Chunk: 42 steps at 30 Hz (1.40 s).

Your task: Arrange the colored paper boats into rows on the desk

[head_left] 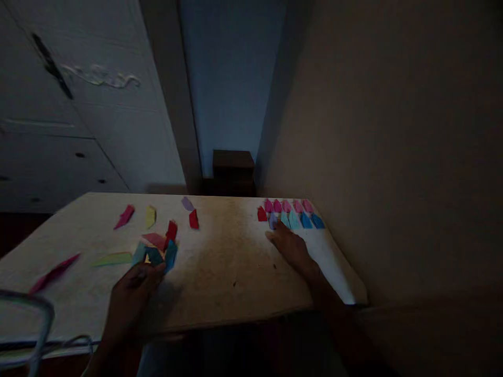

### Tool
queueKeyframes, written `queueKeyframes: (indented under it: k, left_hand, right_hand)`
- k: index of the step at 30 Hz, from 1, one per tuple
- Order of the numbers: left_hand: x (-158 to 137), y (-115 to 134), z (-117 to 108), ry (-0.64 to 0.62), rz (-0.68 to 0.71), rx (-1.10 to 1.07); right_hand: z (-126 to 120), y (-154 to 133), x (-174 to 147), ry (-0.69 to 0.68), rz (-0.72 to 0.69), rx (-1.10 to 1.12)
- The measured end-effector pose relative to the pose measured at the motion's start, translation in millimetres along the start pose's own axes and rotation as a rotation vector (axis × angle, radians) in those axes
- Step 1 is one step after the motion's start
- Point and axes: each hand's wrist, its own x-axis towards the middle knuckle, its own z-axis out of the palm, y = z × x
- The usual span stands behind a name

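Note:
My left hand [135, 288] grips a cluster of folded paper units [155, 255] joined together, in teal, blue, red and salmon, above the left part of the table. My right hand [293, 246] reaches to the two rows of small folded paper pieces at the table's right end. Its fingertips touch a lavender folded paper piece [272, 220] in the front row; the dim light hides how firmly they pinch it. Beside that piece lie a red one [262, 213], light-blue ones [293, 220] and a blue one [306, 220]. Pink folded pieces [297, 206] form the row behind.
Loose folded papers lie on the left of the table [220, 293]: magenta [124, 217], yellow [150, 216], yellow-green [113, 258], dark pink [55, 273], lavender [187, 203] and red [194, 219]. A wall [393, 157] borders the right side. A curved metal tube [45, 319] stands at lower left.

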Motion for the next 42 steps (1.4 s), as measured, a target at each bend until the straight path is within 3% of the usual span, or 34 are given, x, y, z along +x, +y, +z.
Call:
queueKeyframes:
  k: [14,21,34,42]
  left_hand:
    - [4,-11,4,0.018,-0.012,-0.061]
    - [5,-15,4,0.025,-0.027,-0.051]
    - [4,-13,4,0.019,-0.026,-0.044]
    - [6,-12,3,-0.001,-0.019,-0.056]
  right_hand:
    - [0,9,-1,0.048,0.081,0.0]
    - [-2,-3,-3,0.018,-0.054,-0.01]
    - [0,-1,1,0.054,-0.022,-0.041]
    - [-25,-13,42,-0.021,-0.055,-0.105]
